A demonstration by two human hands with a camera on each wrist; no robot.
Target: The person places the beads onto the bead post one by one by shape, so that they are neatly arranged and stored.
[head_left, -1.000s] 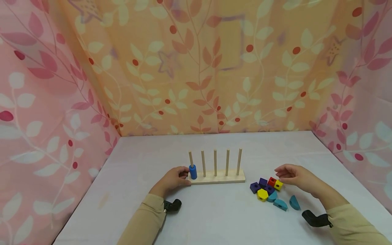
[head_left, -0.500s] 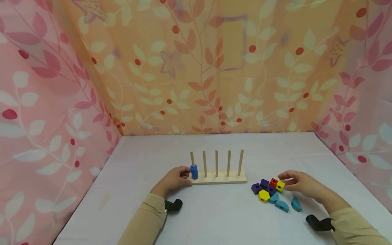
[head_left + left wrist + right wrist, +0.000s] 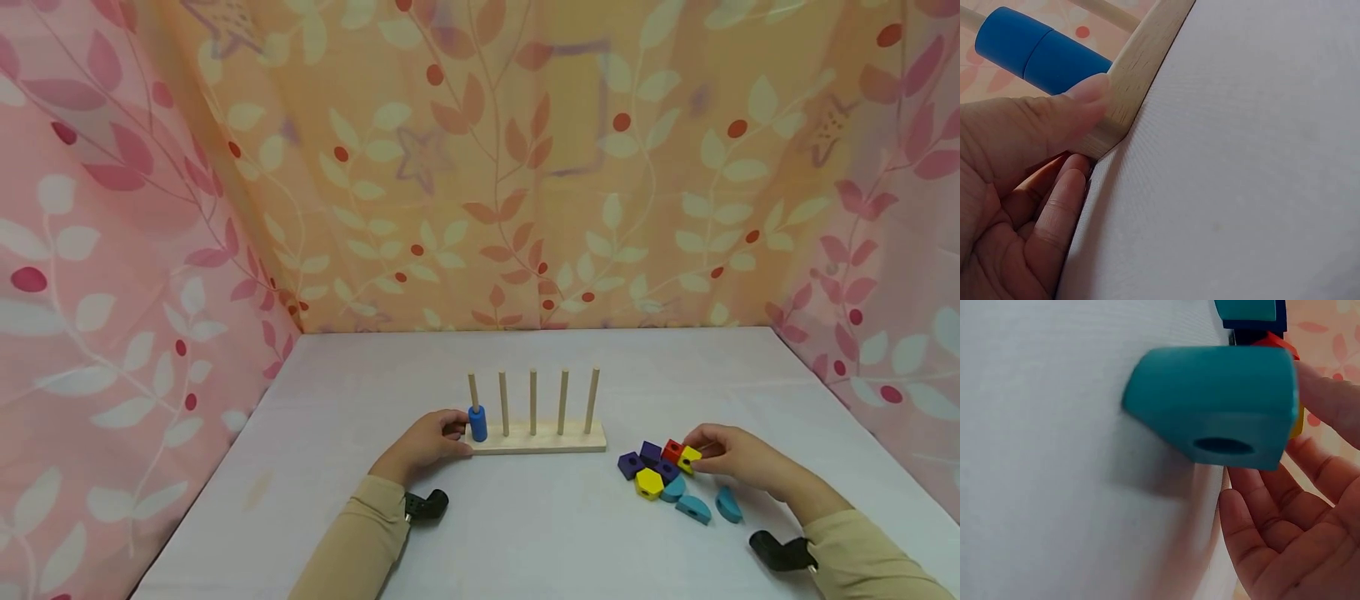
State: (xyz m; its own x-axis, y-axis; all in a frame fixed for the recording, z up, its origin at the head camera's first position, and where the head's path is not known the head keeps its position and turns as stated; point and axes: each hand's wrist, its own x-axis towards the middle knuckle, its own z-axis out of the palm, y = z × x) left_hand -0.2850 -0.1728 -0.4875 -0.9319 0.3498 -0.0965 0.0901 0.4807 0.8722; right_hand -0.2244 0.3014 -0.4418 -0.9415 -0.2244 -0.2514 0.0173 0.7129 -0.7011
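Wooden and pale, the peg rack [image 3: 536,437] stands on the white table [image 3: 525,533] with five upright pegs, and it is the landmark here. On its leftmost peg sits a blue cylinder [image 3: 477,423], resting on the base. Your left hand [image 3: 424,443] grips the left end of the rack: in the left wrist view the thumb [image 3: 1054,119] presses on the top edge of the base and the fingers curl under its corner.

To the right of the rack lies a small heap of coloured blocks. Your right hand [image 3: 731,454] is at the far right side of this heap and pinches the small yellow cube [image 3: 688,458], which is still on the table, just beside the red cube [image 3: 671,451]. Purple blocks [image 3: 649,453], a yellow hexagon [image 3: 647,482] and teal half-round pieces [image 3: 693,508] lie near them. One teal piece [image 3: 1216,403] with a hole fills the right wrist view.

No writing or label can be read on any block or on the rack.
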